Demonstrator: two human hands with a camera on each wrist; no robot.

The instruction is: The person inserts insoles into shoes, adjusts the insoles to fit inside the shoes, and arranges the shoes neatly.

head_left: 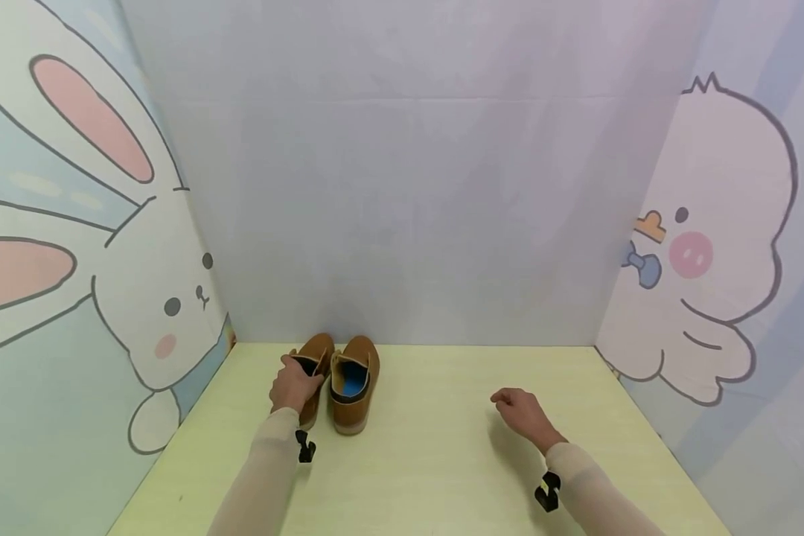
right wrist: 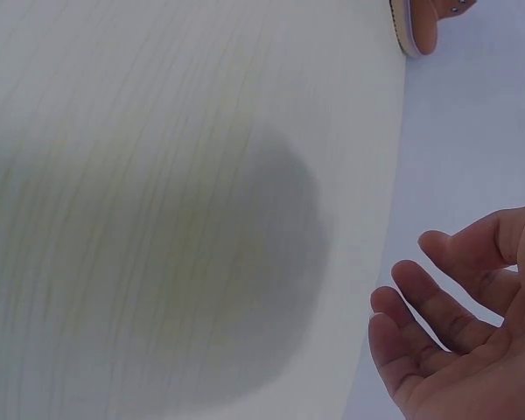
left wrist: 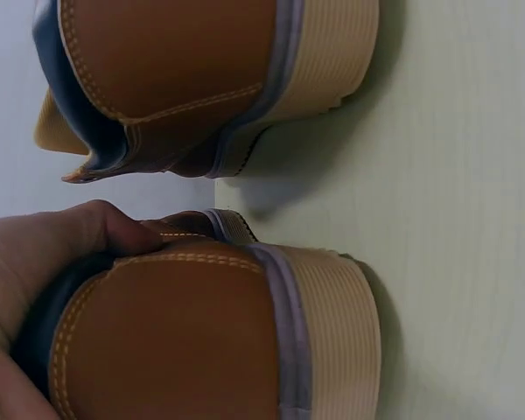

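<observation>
Two painted walls, a rabbit mural beyond the left hand and a chick mural beyond the right, close in a pale yellow-green table, with a plain lilac back wall ahead of both hands. Just ahead of the left hand and well across the table from the right stands a pair of tan shoes, side by side with heels toward the person and toes toward the back wall. The right shoe stands free, its blue insole showing, just beside the left hand. The left shoe is the one being handled: the left hand has its fingers curled over the heel collar, and the left wrist view shows a fingertip pressed onto the stitched heel while the sole still looks to sit flat on the table. The right hand hovers low over bare table, fingers loosely bent and holding nothing, as its wrist view confirms. I'd judge this to be the moment of taking hold of the left shoe; lifting or shifting it next would call for a firmer grip at the heel, keeping clear of its neighbour.
</observation>
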